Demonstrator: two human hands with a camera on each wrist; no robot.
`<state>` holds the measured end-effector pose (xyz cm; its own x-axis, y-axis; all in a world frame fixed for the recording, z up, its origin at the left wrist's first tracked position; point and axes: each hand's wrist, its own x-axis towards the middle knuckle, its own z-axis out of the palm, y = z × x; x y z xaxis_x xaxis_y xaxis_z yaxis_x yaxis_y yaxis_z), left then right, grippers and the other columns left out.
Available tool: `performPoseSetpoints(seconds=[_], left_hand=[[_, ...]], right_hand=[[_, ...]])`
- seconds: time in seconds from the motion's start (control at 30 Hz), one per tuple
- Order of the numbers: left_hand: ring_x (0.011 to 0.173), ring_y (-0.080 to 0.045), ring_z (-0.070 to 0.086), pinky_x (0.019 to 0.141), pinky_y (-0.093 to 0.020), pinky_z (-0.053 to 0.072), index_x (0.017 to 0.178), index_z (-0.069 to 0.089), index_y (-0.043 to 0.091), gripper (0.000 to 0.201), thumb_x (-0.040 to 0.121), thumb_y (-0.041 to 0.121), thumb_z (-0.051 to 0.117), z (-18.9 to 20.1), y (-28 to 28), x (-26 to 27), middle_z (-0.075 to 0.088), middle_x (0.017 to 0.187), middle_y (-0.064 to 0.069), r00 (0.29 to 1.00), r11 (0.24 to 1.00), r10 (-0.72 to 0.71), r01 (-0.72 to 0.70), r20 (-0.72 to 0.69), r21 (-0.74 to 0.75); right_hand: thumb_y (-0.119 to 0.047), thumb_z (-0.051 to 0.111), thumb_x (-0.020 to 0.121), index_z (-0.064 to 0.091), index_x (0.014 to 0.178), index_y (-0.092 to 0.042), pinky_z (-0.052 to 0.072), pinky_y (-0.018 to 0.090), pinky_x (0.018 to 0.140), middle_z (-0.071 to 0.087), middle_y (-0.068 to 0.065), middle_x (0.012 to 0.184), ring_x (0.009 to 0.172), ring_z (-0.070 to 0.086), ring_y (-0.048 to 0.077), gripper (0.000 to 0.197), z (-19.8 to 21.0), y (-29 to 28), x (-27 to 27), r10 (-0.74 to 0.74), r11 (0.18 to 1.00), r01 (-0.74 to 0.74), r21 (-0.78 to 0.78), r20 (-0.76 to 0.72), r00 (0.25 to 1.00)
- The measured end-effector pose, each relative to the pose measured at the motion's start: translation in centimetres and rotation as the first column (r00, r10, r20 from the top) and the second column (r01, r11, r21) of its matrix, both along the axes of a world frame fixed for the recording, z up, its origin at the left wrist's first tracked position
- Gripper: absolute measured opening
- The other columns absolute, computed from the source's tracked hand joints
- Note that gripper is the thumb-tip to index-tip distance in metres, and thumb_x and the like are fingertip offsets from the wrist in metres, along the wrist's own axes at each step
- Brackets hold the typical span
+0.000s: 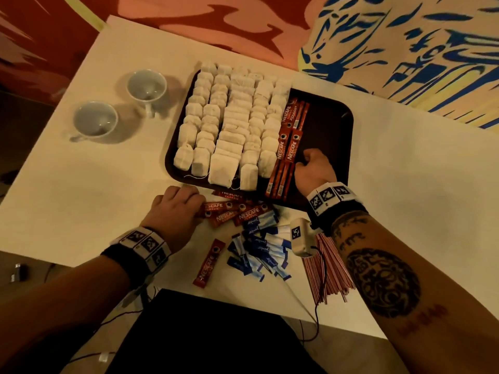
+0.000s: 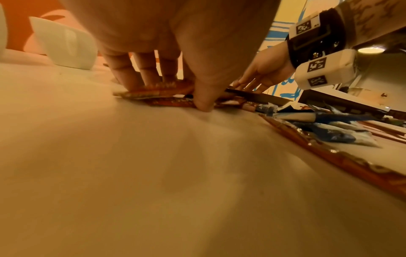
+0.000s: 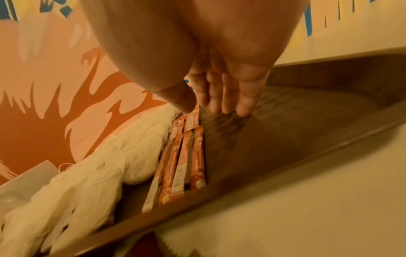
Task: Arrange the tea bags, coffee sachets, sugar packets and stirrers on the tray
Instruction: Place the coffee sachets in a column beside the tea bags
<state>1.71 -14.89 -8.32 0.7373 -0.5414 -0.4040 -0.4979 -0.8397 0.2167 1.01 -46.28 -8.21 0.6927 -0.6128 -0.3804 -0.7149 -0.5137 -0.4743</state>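
A dark tray (image 1: 329,125) holds rows of white tea bags (image 1: 229,125) on its left and red coffee sachets (image 1: 289,147) beside them; its right part is bare. My right hand (image 1: 305,163) rests on the tray floor (image 3: 307,130) with straight fingers, thumb against a sachet (image 3: 193,121), next to the tea bags (image 3: 98,173). In front of the tray, my left hand (image 1: 189,203) pinches loose coffee sachets (image 1: 237,211) on the table, thumb and fingers (image 2: 149,81) round the sachets (image 2: 158,91). Blue sugar packets (image 1: 259,249) and red-white stirrers (image 1: 326,271) lie near the front edge.
Two white cups (image 1: 147,86) (image 1: 94,121) stand left of the tray. One coffee sachet (image 1: 209,263) lies alone by the sugar packets (image 2: 329,125). A cable runs from my right wrist over the table's front edge. Patterned orange and blue floor surrounds the table.
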Motion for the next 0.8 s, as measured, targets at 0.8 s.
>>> performPoseSetpoints(seconds=[0.8], left_hand=[[0.105, -0.023, 0.048, 0.09, -0.034, 0.042, 0.112, 0.057, 0.021, 0.017, 0.097, 0.019, 0.049, 0.4, 1.3, 1.5, 0.051, 0.114, -0.004, 0.997, 0.996, 0.069, -0.071, -0.038, -0.061]], right_hand=[[-0.023, 0.052, 0.096, 0.047, 0.143, -0.024, 0.038, 0.026, 0.097, 0.049, 0.001, 0.148, 0.129, 0.053, 0.022, 0.047, 0.4, -0.6, -0.7, 0.076, 0.996, -0.075, 0.039, -0.024, 0.997]])
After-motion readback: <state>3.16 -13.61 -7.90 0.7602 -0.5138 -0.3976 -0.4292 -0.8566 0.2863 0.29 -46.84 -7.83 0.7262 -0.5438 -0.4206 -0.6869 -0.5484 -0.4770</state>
